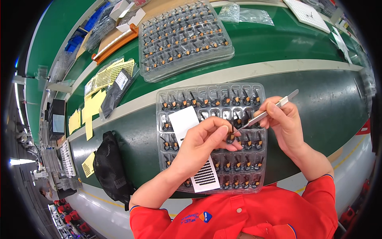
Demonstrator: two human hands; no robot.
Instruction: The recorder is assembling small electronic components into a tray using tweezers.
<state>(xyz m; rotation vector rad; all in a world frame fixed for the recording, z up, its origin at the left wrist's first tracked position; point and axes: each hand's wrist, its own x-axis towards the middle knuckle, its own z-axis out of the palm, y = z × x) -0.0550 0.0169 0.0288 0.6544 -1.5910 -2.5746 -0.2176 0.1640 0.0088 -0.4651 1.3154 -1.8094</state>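
Observation:
Over a clear plastic tray (212, 85), my left hand (201, 145) pinches a small black part (231, 138) with its thumb and fingers. My right hand (287, 123) grips metal tweezers (273, 109), whose fine tip meets or nearly meets that part. Several similar black parts with copper-orange patches sit in the tray's pockets; a few pockets look different or lack a part. A white sheet (184, 120) with rows of tiny black pieces lies across the tray, its middle hidden under my left hand and wrist.
Beyond stands a stack of clear trays (183, 40) filled with similar parts. To the left are yellow dotted sheets (109, 73), a black packet (115, 93) and a black mesh bag (109, 163). An orange-edged holder (115, 44) and clear plastic bags (254, 16) lie farther back.

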